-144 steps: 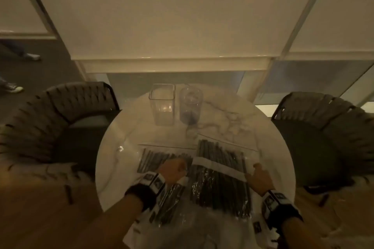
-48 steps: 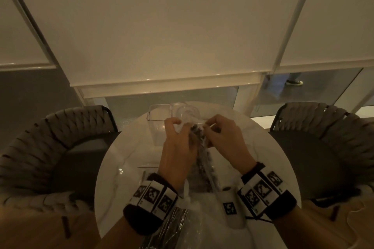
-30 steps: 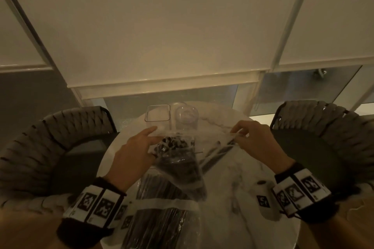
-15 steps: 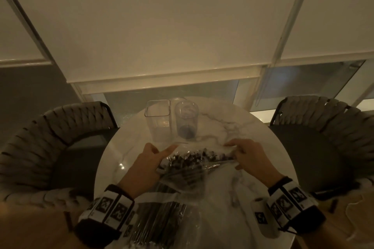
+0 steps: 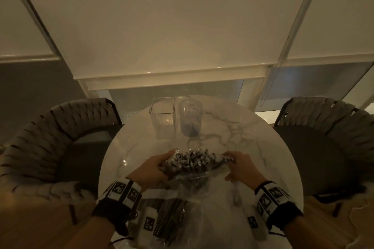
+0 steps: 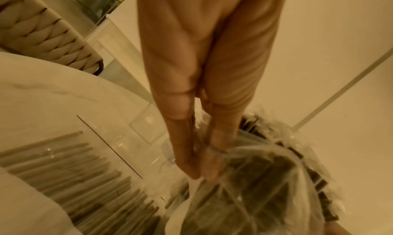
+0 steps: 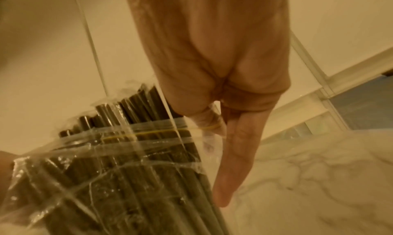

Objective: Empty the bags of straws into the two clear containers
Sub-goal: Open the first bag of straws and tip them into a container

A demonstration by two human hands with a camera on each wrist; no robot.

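Observation:
A clear plastic bag of dark straws [image 5: 192, 162] is held just above the marble table [image 5: 253, 147], its mouth open and the straw ends showing. My left hand [image 5: 169, 160] pinches the mouth's left edge [image 6: 209, 156]. My right hand [image 5: 227, 160] grips the right edge, with the thumb [image 7: 209, 124] inside the plastic and the straws [image 7: 132, 137] beside it. The square clear container [image 5: 162, 117] and the round clear container [image 5: 190, 118] stand side by side at the table's far edge, both without straws. A second bag of straws [image 5: 170, 218] lies flat at the near edge.
Woven grey chairs stand on the left [image 5: 50, 137] and right [image 5: 327, 127] of the small round table. A window sill and blinds [image 5: 172, 26] are behind it. Bare marble lies between the held bag and the containers.
The bag came up off the table, and my hands pulled its mouth open. Since then they have lowered it and drawn a little closer together.

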